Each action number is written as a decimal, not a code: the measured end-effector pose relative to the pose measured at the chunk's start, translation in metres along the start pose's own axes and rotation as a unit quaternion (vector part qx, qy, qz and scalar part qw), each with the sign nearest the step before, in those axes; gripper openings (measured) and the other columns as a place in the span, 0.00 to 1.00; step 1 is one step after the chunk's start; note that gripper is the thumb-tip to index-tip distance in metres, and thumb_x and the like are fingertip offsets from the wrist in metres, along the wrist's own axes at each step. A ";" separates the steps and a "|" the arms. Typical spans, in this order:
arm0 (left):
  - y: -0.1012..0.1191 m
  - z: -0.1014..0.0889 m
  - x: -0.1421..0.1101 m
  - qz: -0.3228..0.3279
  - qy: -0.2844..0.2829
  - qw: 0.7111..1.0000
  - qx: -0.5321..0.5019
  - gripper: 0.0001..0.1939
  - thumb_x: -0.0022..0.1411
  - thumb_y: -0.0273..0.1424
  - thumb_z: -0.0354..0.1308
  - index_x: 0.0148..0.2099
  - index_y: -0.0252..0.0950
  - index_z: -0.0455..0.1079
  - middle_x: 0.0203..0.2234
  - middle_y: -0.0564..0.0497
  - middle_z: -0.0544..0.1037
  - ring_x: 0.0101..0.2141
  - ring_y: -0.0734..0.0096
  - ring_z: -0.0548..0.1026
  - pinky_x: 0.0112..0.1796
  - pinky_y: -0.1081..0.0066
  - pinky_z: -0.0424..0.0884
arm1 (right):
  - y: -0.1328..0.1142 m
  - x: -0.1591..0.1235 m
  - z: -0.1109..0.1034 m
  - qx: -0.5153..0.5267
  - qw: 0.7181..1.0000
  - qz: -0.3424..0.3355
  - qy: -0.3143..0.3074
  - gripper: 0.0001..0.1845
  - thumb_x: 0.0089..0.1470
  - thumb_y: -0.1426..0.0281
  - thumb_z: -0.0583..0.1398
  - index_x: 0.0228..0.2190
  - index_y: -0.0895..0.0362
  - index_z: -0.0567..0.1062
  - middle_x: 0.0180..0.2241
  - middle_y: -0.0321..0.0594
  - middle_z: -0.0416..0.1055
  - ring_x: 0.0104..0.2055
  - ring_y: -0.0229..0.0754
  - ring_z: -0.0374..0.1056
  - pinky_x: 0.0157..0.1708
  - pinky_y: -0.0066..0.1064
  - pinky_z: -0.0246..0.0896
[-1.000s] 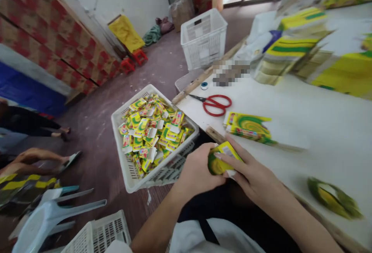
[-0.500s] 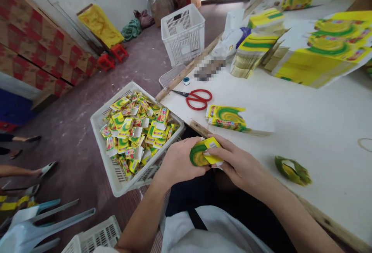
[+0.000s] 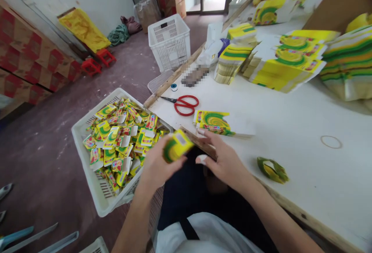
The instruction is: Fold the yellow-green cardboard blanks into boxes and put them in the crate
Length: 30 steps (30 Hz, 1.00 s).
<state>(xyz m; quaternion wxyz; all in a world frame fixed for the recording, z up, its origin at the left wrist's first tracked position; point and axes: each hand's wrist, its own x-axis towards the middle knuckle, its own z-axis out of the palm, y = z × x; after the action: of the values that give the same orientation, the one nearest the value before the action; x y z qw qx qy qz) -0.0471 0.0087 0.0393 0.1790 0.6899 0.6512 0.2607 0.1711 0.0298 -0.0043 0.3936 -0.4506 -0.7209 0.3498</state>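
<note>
My left hand grips a small yellow and green carton, slightly blurred, above my lap and near the crate's right side. Apart from it, my right hand is empty, thumb and fingers spread at the table's wooden edge. A white crate to the left holds a heap of similar folded cartons, many with a white flap up. Just beyond my right hand, a stack of flat cartons lies on the white table.
Red-handled scissors and a small blue-white roll lie near the table corner. A green peel-like piece and a rubber band are to the right. Bundled flat cartons stand farther back. Another white crate is on the floor.
My right hand has let go of the carton and opened. My left hand has carried the carton left toward the crate. The camera view has shifted to the right.
</note>
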 end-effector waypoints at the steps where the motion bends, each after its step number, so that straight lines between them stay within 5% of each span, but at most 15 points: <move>1: -0.012 -0.007 0.003 -0.037 0.080 0.996 0.025 0.30 0.52 0.42 0.67 0.54 0.34 0.68 0.47 0.40 0.78 0.47 0.49 0.77 0.50 0.51 0.72 | 0.003 0.007 -0.009 -0.030 0.999 0.019 0.031 0.28 0.54 0.69 0.60 0.56 0.56 0.65 0.53 0.51 0.74 0.52 0.53 0.73 0.53 0.48 0.68; 3: -0.034 -0.020 0.007 -0.078 0.244 0.964 0.078 0.47 0.42 0.44 0.73 0.61 0.31 0.61 0.57 0.32 0.69 0.59 0.37 0.66 0.59 0.42 0.60 | 0.010 0.021 -0.027 -0.126 0.986 0.064 0.093 0.23 0.54 0.72 0.59 0.52 0.59 0.69 0.49 0.53 0.75 0.50 0.56 0.73 0.50 0.50 0.68; 5: -0.049 -0.026 0.010 -0.096 0.275 0.954 0.077 0.53 0.42 0.45 0.72 0.65 0.28 0.55 0.61 0.28 0.63 0.62 0.36 0.61 0.62 0.42 0.55 | 0.016 0.031 -0.038 -0.228 0.963 0.112 0.095 0.24 0.52 0.76 0.58 0.52 0.61 0.69 0.47 0.55 0.76 0.48 0.59 0.72 0.48 0.51 0.68; 9: -0.050 -0.007 0.006 -0.093 0.208 0.973 -0.020 0.41 0.52 0.44 0.67 0.63 0.33 0.59 0.60 0.33 0.67 0.61 0.44 0.65 0.60 0.46 0.60 | 0.024 0.040 -0.032 -0.330 0.931 0.151 0.039 0.22 0.52 0.81 0.57 0.50 0.64 0.70 0.44 0.57 0.75 0.46 0.60 0.70 0.46 0.48 0.66; 14: -0.032 0.022 0.002 -0.062 0.101 0.986 -0.117 0.27 0.56 0.43 0.64 0.55 0.37 0.68 0.52 0.40 0.76 0.55 0.51 0.73 0.57 0.49 0.66 | 0.027 0.038 -0.019 -0.338 0.925 0.163 0.062 0.21 0.51 0.82 0.57 0.48 0.62 0.68 0.42 0.56 0.72 0.44 0.57 0.69 0.42 0.44 0.65; 21: -0.019 0.027 -0.004 -0.074 0.038 0.972 -0.218 0.23 0.54 0.40 0.65 0.51 0.37 0.72 0.48 0.41 0.79 0.49 0.54 0.76 0.54 0.50 0.69 | 0.027 0.040 -0.025 -0.298 0.931 0.184 0.100 0.24 0.48 0.82 0.57 0.48 0.60 0.63 0.43 0.53 0.71 0.41 0.54 0.71 0.39 0.41 0.65; 26: -0.004 0.045 -0.006 -0.094 -0.019 0.892 -0.443 0.36 0.48 0.45 0.71 0.56 0.40 0.67 0.52 0.40 0.76 0.52 0.53 0.75 0.51 0.55 0.71 | -0.001 0.031 -0.021 -0.020 0.979 0.147 0.138 0.29 0.43 0.77 0.60 0.48 0.55 0.60 0.35 0.40 0.71 0.34 0.45 0.70 0.35 0.37 0.67; 30: 0.023 0.049 0.003 -0.084 0.073 0.778 -0.619 0.34 0.53 0.60 0.58 0.51 0.40 0.70 0.46 0.43 0.77 0.50 0.54 0.74 0.49 0.58 0.71 | -0.041 0.008 0.013 0.214 0.971 0.107 -0.025 0.27 0.43 0.77 0.59 0.47 0.53 0.62 0.34 0.36 0.70 0.31 0.39 0.69 0.32 0.32 0.67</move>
<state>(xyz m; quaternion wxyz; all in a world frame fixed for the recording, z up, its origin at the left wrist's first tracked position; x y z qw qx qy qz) -0.0001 0.0140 0.0140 0.5401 0.3520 0.4160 0.6413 0.1420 0.0206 0.0271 0.4230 -0.4210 -0.5865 0.5476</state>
